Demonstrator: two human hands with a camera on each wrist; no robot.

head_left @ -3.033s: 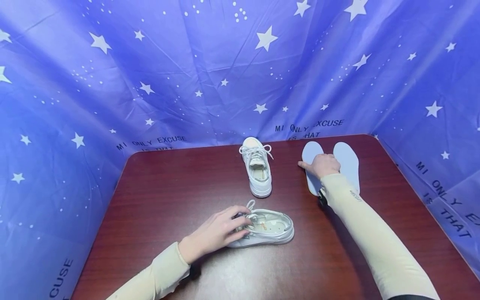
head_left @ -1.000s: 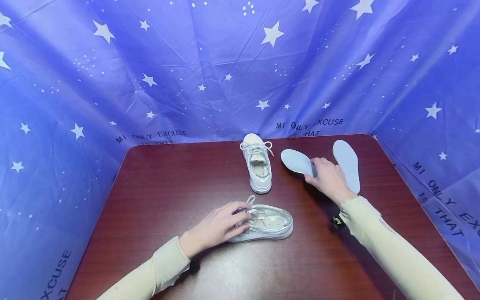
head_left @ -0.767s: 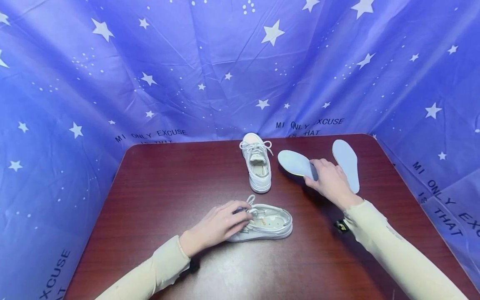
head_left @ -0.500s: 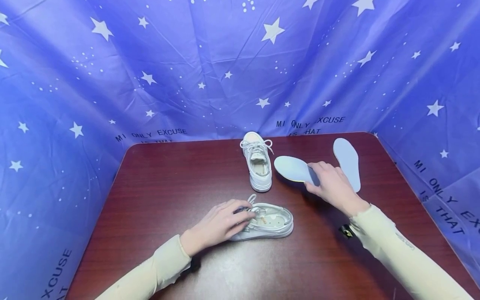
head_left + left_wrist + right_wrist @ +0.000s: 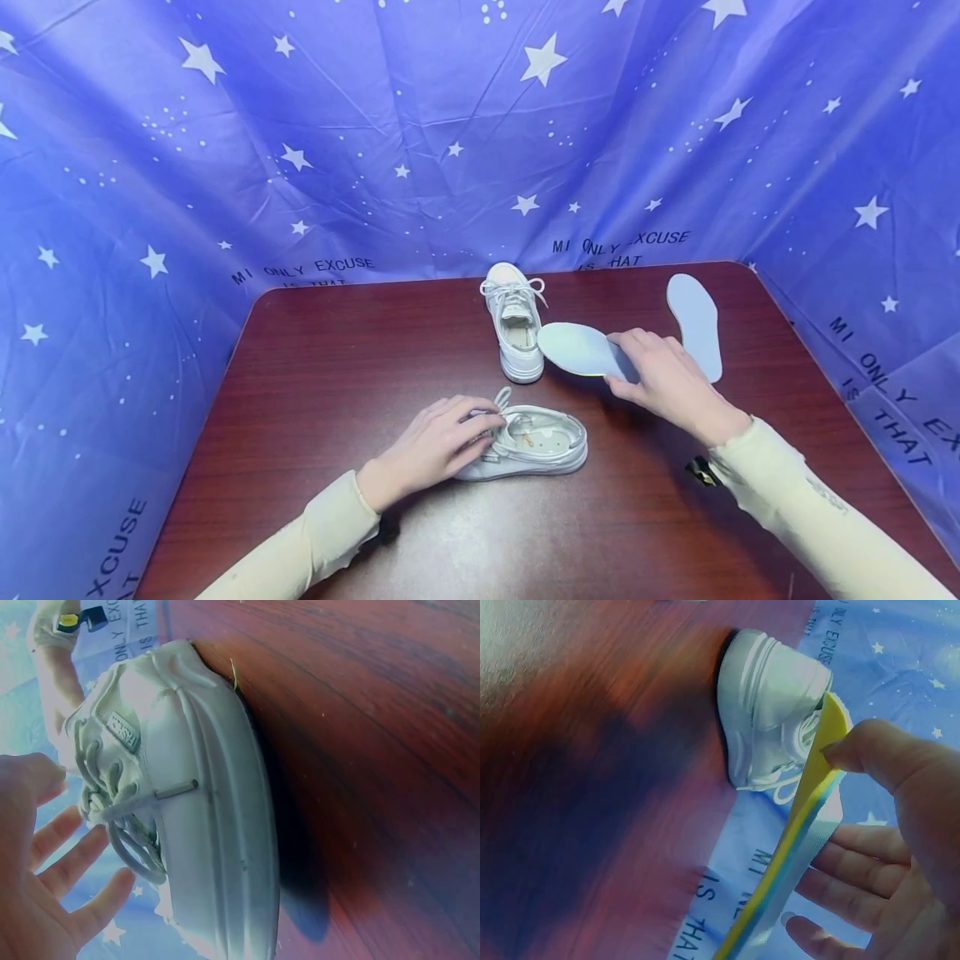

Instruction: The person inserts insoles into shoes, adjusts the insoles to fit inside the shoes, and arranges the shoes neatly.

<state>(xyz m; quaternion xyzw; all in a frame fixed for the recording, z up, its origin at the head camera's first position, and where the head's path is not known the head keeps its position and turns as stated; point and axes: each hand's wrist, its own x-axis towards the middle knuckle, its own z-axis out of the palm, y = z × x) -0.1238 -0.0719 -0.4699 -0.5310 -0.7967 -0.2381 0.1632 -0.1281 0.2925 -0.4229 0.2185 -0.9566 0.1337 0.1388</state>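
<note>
A white lace-up sneaker (image 5: 543, 467) lies crosswise at the table's middle, its opening facing up. The left hand (image 5: 442, 437) rests on its laces with fingers loosely bent; in the left wrist view the fingers (image 5: 86, 855) touch the laces (image 5: 112, 784) without curling round them. With thumb and fingers, the right hand (image 5: 667, 379) pinches one end of a pale insole (image 5: 577, 348), raised off the table. Its yellow underside (image 5: 829, 731) shows in the right wrist view. The hand covers the insole's near end.
The second white sneaker (image 5: 521, 358) stands behind, toe to the back, laces tied in a bow. A second pale insole (image 5: 693, 321) lies flat at the back right. Starry blue curtains (image 5: 420, 167) hang round the reddish-brown table (image 5: 337, 350).
The right hand took hold of the left insole, lifted it, turned it sideways and carried it left and nearer, beside the far sneaker. The left hand stayed on the near sneaker.
</note>
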